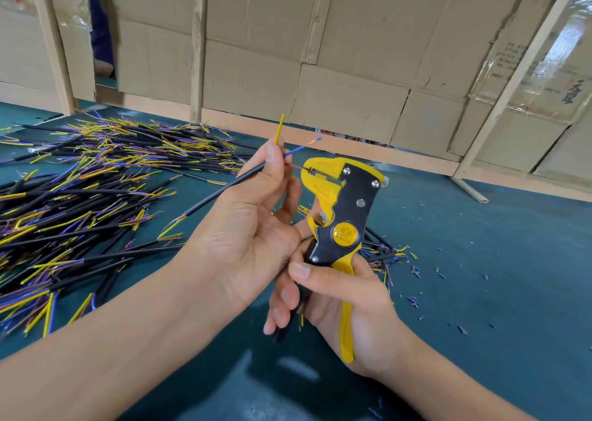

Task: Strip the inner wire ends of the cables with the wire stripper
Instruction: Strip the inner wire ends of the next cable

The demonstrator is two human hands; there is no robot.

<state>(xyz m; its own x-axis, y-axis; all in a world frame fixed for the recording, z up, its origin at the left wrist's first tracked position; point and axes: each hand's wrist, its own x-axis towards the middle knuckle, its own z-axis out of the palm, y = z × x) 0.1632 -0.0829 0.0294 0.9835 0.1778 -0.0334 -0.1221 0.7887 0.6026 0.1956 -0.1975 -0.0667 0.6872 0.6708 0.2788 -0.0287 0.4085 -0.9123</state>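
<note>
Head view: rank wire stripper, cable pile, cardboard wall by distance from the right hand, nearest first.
1. wire stripper: gripped in the right hand.
2. cable pile: on the table, far left, past the left hand.
3. cardboard wall: behind the table, farthest.

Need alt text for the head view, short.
Left hand holds a black cable, feeding its brown inner wire into the jaws of a yellow-and-black wire stripper gripped by the right hand. A cable pile lies left on the green table.

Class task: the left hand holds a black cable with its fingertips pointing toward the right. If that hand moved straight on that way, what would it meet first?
Most likely the yellow head of the wire stripper, just beyond the left hand; the cable's brown wire already reaches it. Depth is uncertain.
</note>
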